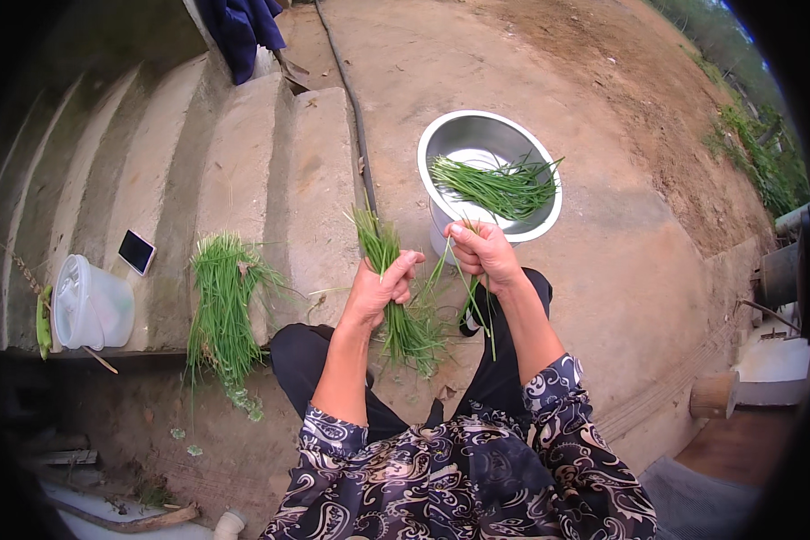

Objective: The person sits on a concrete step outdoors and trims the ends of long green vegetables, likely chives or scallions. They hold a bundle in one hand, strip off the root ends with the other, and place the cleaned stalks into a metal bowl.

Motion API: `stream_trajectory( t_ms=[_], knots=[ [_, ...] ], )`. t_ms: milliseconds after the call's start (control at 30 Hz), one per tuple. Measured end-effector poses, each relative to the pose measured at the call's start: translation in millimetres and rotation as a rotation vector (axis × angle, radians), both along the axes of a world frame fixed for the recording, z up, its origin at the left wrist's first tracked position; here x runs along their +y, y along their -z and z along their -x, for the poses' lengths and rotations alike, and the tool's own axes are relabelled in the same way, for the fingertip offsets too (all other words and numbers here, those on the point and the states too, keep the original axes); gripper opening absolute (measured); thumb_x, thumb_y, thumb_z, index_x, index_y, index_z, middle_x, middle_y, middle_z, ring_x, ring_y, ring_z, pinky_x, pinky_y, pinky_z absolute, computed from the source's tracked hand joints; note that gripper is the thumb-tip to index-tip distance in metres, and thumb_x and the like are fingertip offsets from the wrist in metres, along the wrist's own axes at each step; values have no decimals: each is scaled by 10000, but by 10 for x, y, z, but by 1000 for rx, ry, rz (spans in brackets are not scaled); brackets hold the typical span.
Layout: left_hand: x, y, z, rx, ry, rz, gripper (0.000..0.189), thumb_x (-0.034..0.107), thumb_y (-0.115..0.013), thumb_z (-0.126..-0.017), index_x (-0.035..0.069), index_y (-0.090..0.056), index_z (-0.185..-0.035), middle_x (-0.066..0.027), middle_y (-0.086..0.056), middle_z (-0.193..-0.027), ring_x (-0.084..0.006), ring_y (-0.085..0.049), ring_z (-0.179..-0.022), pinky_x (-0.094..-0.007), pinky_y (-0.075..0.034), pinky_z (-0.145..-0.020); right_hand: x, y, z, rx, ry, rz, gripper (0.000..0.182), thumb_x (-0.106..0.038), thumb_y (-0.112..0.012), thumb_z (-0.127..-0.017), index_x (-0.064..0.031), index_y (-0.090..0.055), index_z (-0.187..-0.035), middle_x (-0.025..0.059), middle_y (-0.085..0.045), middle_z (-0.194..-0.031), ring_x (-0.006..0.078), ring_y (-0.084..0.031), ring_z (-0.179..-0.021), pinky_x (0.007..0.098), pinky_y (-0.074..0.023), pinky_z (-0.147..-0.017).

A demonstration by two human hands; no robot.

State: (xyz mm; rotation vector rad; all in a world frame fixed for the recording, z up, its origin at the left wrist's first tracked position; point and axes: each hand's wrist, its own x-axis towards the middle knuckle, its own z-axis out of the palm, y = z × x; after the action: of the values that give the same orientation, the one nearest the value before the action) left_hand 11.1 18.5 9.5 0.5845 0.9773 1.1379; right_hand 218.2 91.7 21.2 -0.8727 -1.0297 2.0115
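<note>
My left hand point(383, 287) is closed around a bundle of long green chives or similar leaves point(401, 327), in front of my knees. To its right, my right hand point(482, 255) pinches a few loose strands point(471, 304) that hang down from the fingers. Just beyond the right hand stands a round metal basin point(440, 128), apparently on a pale bucket, with a pile of the same green leaves point(493, 183) lying inside it. A larger heap of the greens point(223, 304) rests on a concrete step at my left, its ends drooping over the edge.
Concrete steps point(233, 155) rise on the left, carrying a dark-screened phone point(137, 252), a translucent plastic bucket point(101, 304) and a green pod point(43, 322). A black hose point(351, 101) runs along the steps' foot. Dark blue cloth point(239, 30) hangs at the top; a log point(713, 396) lies right.
</note>
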Motion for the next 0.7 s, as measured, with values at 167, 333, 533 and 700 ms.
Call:
stream_trajectory(
  t_ms=[167,333,533,700],
  knots=[
    [-18,41,-39,16,54,-16,192,180,-746,-876,22,-643,-911,24,-523,-650,-55,-398,-452,-235,-337,-432,-65,105,214,-61,-3,2,198,-230,-652,-959,-35,-665,-992,-110,-378,-572,10,-251,-442,209,-167,-410],
    [-15,55,-15,59,-48,0,182,158,-769,-844,47,-629,-876,29,-521,-635,-57,-405,-459,-243,-338,-432,-156,-27,329,-256,45,-46,261,-263,-689,-938,-18,-674,-1027,-101,-419,-598,8,-294,-469,207,-194,-422],
    [-23,17,20,81,-70,-14,180,156,-772,-830,48,-632,-861,29,-519,-631,-59,-407,-465,-243,-333,-432,-167,155,305,-423,28,-432,248,-244,-700,-926,4,-710,-927,-79,-556,-687,12,-425,-594,216,-336,-510],
    [-25,2,82,117,19,25,114,120,-727,-851,51,-640,-876,29,-530,-671,-49,-385,-468,-243,-335,-445,-143,145,263,-629,168,-666,243,-225,-669,-922,13,-707,-958,20,-538,-615,69,-441,-600,274,-404,-549]
  ],
)
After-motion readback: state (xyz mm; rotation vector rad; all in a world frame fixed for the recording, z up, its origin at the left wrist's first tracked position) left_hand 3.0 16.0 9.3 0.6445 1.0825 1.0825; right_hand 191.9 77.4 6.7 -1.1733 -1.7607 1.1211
